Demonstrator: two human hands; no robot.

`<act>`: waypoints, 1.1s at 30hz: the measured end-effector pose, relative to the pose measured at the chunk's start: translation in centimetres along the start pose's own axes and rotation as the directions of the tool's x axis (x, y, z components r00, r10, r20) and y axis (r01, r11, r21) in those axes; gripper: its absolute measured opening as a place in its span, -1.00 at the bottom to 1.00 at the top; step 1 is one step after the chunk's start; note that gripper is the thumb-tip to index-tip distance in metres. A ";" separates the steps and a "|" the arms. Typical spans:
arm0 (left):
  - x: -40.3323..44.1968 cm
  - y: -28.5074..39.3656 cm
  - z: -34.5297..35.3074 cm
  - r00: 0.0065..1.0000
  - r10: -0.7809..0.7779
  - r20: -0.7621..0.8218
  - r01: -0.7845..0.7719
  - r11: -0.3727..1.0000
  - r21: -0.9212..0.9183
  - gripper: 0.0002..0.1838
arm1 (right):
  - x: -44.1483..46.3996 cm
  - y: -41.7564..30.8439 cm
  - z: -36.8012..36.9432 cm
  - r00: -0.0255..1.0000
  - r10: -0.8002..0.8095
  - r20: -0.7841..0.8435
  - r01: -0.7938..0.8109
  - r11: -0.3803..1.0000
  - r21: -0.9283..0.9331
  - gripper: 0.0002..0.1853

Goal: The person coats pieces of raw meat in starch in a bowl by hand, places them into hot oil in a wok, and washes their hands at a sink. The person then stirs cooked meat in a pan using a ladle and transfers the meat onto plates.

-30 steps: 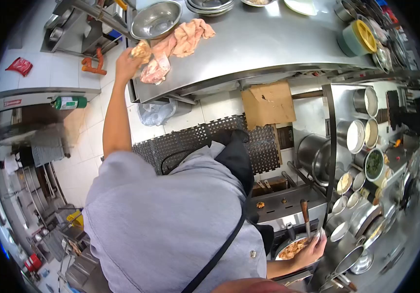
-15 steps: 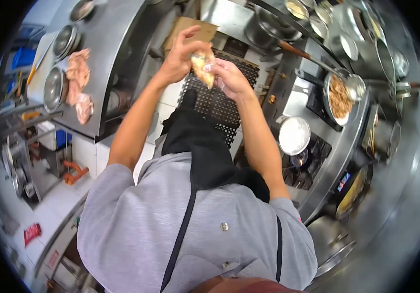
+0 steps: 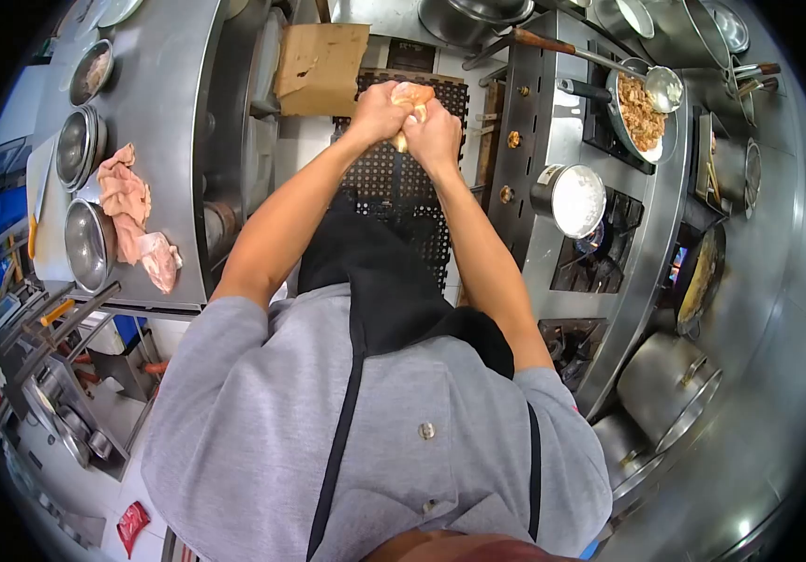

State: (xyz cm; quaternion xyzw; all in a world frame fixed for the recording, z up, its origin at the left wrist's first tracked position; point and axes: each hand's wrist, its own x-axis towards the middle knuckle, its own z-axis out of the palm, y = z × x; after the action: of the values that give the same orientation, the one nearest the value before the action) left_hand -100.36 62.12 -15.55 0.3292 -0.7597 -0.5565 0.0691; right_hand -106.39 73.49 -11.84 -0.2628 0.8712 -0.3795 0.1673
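Note:
Both my hands meet in front of me, above the black perforated floor mat. My left hand (image 3: 381,113) is closed in a fist around one side of a crumpled orange-pink and yellowish cloth (image 3: 412,95). Gripping the other side, my right hand (image 3: 434,135) presses close against the left. The cloth bulges above the knuckles, and a yellowish end hangs below. Much of it is hidden inside my fingers, so its full shape does not show.
On the steel counter at left lie a pink crumpled piece (image 3: 127,201), metal bowls (image 3: 89,245) and a cutting board (image 3: 44,201). The stove at right carries a pan of browned food (image 3: 640,112), a ladle (image 3: 663,90) and a white-filled pot (image 3: 577,200). Cardboard (image 3: 321,70) stands ahead.
My left fingers, spread around the cloth before, have closed into a fist. My right hand has closed too, and the cloth is now squeezed between them. The view has shifted.

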 end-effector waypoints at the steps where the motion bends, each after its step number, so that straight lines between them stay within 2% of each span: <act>1: -0.3 -0.1 0.1 1.000 0.003 0.009 -0.003 1.000 -0.003 -0.69 | -0.3 -0.1 0.5 1.000 0.001 -0.020 -0.002 0.999 -0.054 -0.71; 3: -0.2 -0.1 0.0 0.989 0.143 -0.027 -0.132 0.962 0.241 -0.68 | -0.6 -0.1 0.9 1.000 0.002 -0.026 -0.005 0.992 -0.127 -0.71; 5: -0.9 1.5 -0.2 0.990 0.135 0.032 -0.139 0.960 0.242 -0.68 | -1.6 -0.3 0.8 0.997 0.059 -0.054 -0.067 0.983 -0.171 -0.72; 7: -1.1 2.2 0.1 0.987 0.133 0.093 -0.161 0.866 0.474 -0.70 | -1.9 0.0 0.4 0.994 0.077 -0.083 -0.092 0.978 -0.189 -0.73; 8: -1.0 1.3 0.6 0.969 0.211 0.127 -0.246 0.854 0.458 -0.71 | -1.7 0.7 0.2 0.990 0.091 -0.111 -0.112 0.972 -0.205 -0.73; 11: -2.0 1.6 -0.1 0.936 0.294 0.191 -0.351 0.804 0.480 -0.72 | -1.7 3.3 -1.2 0.976 0.141 -0.169 -0.176 0.961 -0.214 -0.72; 12: -2.0 2.5 -1.3 0.947 0.044 0.318 -0.115 0.971 0.208 -0.69 | -1.9 4.6 -1.8 0.969 0.206 -0.135 -0.221 0.969 -0.113 -0.74; 13: -1.7 1.9 -1.7 0.882 0.096 0.461 -0.102 0.995 -0.012 -0.65 | -2.5 5.8 -2.5 0.959 0.268 -0.092 -0.270 0.963 -0.016 -0.76; 14: -1.5 1.8 -1.1 0.860 0.107 0.500 -0.093 0.994 -0.054 -0.64 | -3.2 3.4 -4.8 0.929 0.367 0.056 -0.371 0.913 0.167 -0.88; 15: -1.5 1.6 -0.5 0.835 0.115 0.538 -0.077 0.993 -0.093 -0.64 | -3.7 4.2 -4.8 0.924 0.379 0.047 -0.381 0.907 0.178 -0.88; 16: -1.5 2.0 -0.3 0.825 0.121 0.552 -0.086 0.992 -0.089 -0.64 | -4.0 4.8 -5.0 0.934 0.346 0.084 -0.348 0.837 0.423 -0.93; 17: -1.2 2.5 -0.3 0.816 0.048 0.577 0.120 0.961 -0.250 -0.63 | -3.9 5.6 -5.8 0.949 0.300 0.097 -0.290 0.711 0.640 -0.97; 18: -1.0 3.2 0.0 0.783 -0.018 0.622 0.324 0.865 -0.383 -0.62 | -4.3 6.6 -6.8 0.956 0.273 0.105 -0.270 0.686 0.676 -0.97; 19: -1.2 4.6 0.0 0.722 -0.006 0.692 0.429 0.789 -0.441 -0.56 | -4.5 7.2 -8.1 0.956 0.287 0.067 -0.254 0.685 0.683 -0.97; 21: -1.4 7.6 2.9 0.663 -0.016 0.748 0.573 0.654 -0.494 -0.42 | -5.5 8.5 -10.6 0.990 0.132 -0.045 -0.074 0.770 0.634 -0.93; 22: -2.0 10.1 5.4 0.671 -0.066 0.738 0.564 0.692 -0.450 -0.37 | -5.9 8.4 -12.6 0.989 0.136 -0.049 -0.081 0.801 0.593 -0.90; 23: -2.2 12.2 7.4 0.580 0.012 0.815 0.580 0.696 -0.423 -0.47 | -6.2 9.0 -14.3 0.987 0.145 -0.067 -0.075 0.794 0.604 -0.91; 25: -1.9 14.8 13.2 0.658 -0.018 0.753 0.453 0.808 -0.376 -0.54 | -6.0 11.3 -18.0 0.967 0.124 -0.223 0.009 0.857 0.515 -0.90; 26: -1.3 15.8 15.7 0.657 0.024 0.754 0.445 0.795 -0.413 -0.59 | -5.9 11.5 -20.7 0.963 0.186 -0.196 -0.057 0.850 0.524 -0.86; 27: -1.2 16.6 18.3 0.738 0.019 0.675 0.374 0.821 -0.431 -0.63 | -6.9 11.7 -22.9 0.940 0.244 -0.237 -0.025 0.744 0.668 -0.76; 29: -1.5 18.1 22.6 0.806 0.098 0.584 0.284 0.801 -0.526 -0.74 | -7.4 15.1 -25.6 0.882 0.232 -0.410 -0.049 0.911 0.410 -0.65; 30: -1.3 18.7 24.3 0.800 0.101 0.591 0.282 0.807 -0.519 -0.74 | -7.7 16.7 -26.5 0.873 0.256 -0.415 -0.095 0.924 0.370 -0.58; 31: -1.1 18.9 26.1 0.877 0.188 0.442 0.018 0.906 -0.422 -0.79 | -8.0 17.8 -26.9 0.867 0.264 -0.422 -0.097 0.921 0.376 -0.58; 32: -1.1 18.8 27.6 0.903 0.309 0.297 -0.232 0.935 -0.267 -0.83 | -8.4 18.9 -27.3 0.871 0.311 -0.381 -0.162 0.913 0.375 -0.58; 33: -0.9 18.7 28.9 0.901 0.311 0.303 -0.235 0.936 -0.263 -0.83 | -8.6 19.9 -27.7 0.872 0.354 -0.338 -0.223 0.902 0.370 -0.58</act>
State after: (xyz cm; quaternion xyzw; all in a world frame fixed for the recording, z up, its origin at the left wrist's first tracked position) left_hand -121.18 88.83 -9.39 0.1084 -0.7324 -0.6703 0.0508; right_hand -119.65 105.77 -7.81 -0.0149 0.8434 -0.5307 0.0830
